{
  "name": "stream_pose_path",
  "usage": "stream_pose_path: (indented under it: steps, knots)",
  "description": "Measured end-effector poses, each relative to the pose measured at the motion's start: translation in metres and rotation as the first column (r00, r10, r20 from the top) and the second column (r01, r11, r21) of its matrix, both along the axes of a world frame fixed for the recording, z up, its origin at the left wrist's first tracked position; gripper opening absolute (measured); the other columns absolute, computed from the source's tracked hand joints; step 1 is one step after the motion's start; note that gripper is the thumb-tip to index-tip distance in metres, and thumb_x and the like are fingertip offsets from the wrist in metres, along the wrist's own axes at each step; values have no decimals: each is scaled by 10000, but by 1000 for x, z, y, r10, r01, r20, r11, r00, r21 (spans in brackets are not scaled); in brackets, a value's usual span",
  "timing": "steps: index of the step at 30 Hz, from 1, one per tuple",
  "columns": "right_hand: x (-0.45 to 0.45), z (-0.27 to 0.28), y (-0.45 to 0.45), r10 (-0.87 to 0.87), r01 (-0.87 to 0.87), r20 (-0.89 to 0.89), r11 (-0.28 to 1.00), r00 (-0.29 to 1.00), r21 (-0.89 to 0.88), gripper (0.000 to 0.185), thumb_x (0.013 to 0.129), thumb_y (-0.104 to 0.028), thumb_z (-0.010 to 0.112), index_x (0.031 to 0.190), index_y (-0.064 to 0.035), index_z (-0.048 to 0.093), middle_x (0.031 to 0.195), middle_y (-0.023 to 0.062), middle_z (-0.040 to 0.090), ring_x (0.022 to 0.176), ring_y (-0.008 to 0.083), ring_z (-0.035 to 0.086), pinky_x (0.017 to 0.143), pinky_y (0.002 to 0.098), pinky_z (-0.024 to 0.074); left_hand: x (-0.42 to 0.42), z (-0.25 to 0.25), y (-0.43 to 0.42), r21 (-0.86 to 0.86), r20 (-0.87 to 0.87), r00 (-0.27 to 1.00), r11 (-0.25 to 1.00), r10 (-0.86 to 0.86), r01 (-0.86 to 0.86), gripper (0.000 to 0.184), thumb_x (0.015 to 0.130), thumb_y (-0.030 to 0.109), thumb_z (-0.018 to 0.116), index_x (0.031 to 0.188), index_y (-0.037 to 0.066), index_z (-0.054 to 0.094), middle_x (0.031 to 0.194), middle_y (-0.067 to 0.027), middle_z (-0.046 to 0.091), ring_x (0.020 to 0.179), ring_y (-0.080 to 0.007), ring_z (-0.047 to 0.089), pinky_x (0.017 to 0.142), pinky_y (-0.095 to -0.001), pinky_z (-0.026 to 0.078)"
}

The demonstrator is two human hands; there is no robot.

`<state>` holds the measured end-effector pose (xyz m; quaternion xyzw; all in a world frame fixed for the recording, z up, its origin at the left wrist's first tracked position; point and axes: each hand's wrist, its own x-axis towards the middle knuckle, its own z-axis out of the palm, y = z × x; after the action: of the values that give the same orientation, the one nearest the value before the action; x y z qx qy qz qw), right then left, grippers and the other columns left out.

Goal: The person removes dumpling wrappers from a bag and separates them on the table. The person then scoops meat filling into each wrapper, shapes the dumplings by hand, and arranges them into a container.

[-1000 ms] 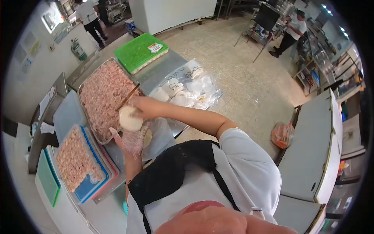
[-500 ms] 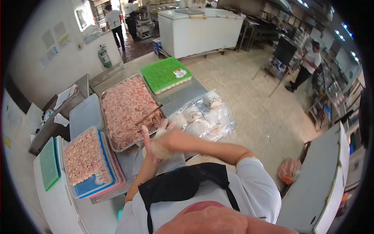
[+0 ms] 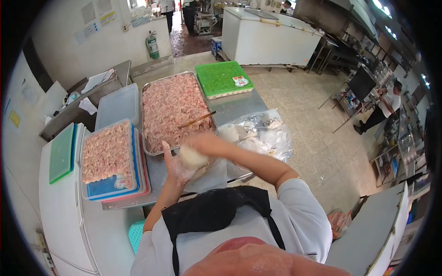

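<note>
My left hand [image 3: 177, 166], its thumb sticking up and its skin dusted white, holds a pale round stack that looks like dumpling wrappers [image 3: 193, 157]. My right hand [image 3: 203, 143] is over the stack's upper edge, smeared by motion, so its fingers cannot be made out. Just beyond both hands stands a metal tray [image 3: 145, 146] heaped with pinkish ground meat [image 3: 172, 103]. A wooden stick [image 3: 197, 119] lies across the meat at its near right. Right of the tray, a clear plastic bag [image 3: 271, 140] with black writing holds white rounded bundles.
Rows of filled dumplings [image 3: 108, 154] cover most of a blue-lidded container [image 3: 103, 187] on the left. A green-lidded container [image 3: 223, 78] sits at the table's far end. Farther off are a white chest freezer [image 3: 271, 39] and a person [image 3: 389, 103] by a rack at right.
My view has turned left, so the table and trays appear farther right. The pale round stack shows more clearly in my left hand; my right hand stays blurred above it.
</note>
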<state>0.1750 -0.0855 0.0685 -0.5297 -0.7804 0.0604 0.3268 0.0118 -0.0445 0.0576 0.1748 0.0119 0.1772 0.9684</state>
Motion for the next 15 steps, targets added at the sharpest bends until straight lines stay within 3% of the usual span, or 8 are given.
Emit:
stream_pose_path:
  steps: [1, 3, 6, 7, 9, 10, 12, 15]
  knots:
    - [6, 12, 1, 6, -6, -6, 1000, 1000, -6, 271, 847, -310, 573, 1059, -147, 620, 925, 176, 614, 880, 358, 615, 724, 438, 501, -3, 11, -2, -9, 22, 999, 1000, -29, 30, 1062, 734, 856, 299, 1476, 104, 193, 1530, -127, 187, 1389, -368, 203, 1047, -690, 143]
    - [5, 45, -5, -208, 293, 339, 930, 917, -223, 279, 861, -296, 551, 1093, -153, 610, 949, 149, 647, 856, 349, 631, 714, 434, 504, -4, 11, -6, -45, 23, 999, 999, -25, 26, 1059, 739, 851, 300, 1474, 97, 193, 1528, -141, 187, 1386, -367, 212, 1057, -669, 157]
    - [-63, 32, -23, -4, 137, 428, 950, 904, -280, 292, 851, -292, 561, 1109, -161, 599, 977, 148, 625, 889, 345, 621, 717, 423, 499, 1, -6, -1, -21, -45, 990, 991, 133, -134, 1064, 744, 843, 314, 1478, 87, 168, 1521, -170, 188, 1378, -369, 233, 1076, -614, 196]
    - [-60, 13, -15, 6, 128, 423, 949, 906, -288, 292, 851, -292, 561, 1109, -161, 599, 977, 148, 625, 889, 345, 621, 717, 423, 499, -3, -11, 2, -57, -4, 996, 995, 88, -88, 1065, 752, 836, 313, 1480, 77, 150, 1526, -157, 181, 1378, -372, 228, 1077, -616, 184]
    - [-37, -34, 3, 73, -73, -14, 939, 997, -337, 326, 840, -287, 554, 1107, -106, 603, 1062, 220, 594, 1007, 336, 600, 786, 427, 488, -6, -28, 14, -119, -24, 993, 986, 114, -116, 1074, 756, 830, 321, 1485, 67, 122, 1527, -157, 179, 1374, -381, 231, 1080, -604, 189]
    - [-22, -28, 4, 75, -78, -21, 933, 997, -351, 326, 840, -287, 554, 1107, -106, 603, 1062, 220, 594, 1007, 336, 600, 786, 427, 488, -9, -24, 10, -134, -31, 993, 984, 116, -119, 1074, 756, 830, 321, 1485, 67, 122, 1527, -157, 179, 1374, -381, 231, 1080, -604, 189]
    - [10, 1, 4, -47, 92, 224, 976, 973, -195, 349, 847, -285, 552, 1135, -90, 580, 1083, 251, 559, 1021, 362, 582, 810, 438, 474, -16, -8, 4, 25, -56, 993, 994, 106, -105, 1084, 752, 833, 328, 1487, 66, 110, 1527, -165, 171, 1370, -403, 227, 1072, -616, 195]
    - [-30, 24, -24, -46, 76, 147, 976, 988, -203, 336, 871, -257, 525, 1156, -86, 569, 1059, 242, 548, 1020, 388, 565, 831, 444, 464, -4, -10, 7, -20, -17, 993, 993, 118, -118, 1082, 749, 842, 307, 1486, 72, 125, 1525, -153, 190, 1362, -387, 254, 1053, -637, 208]
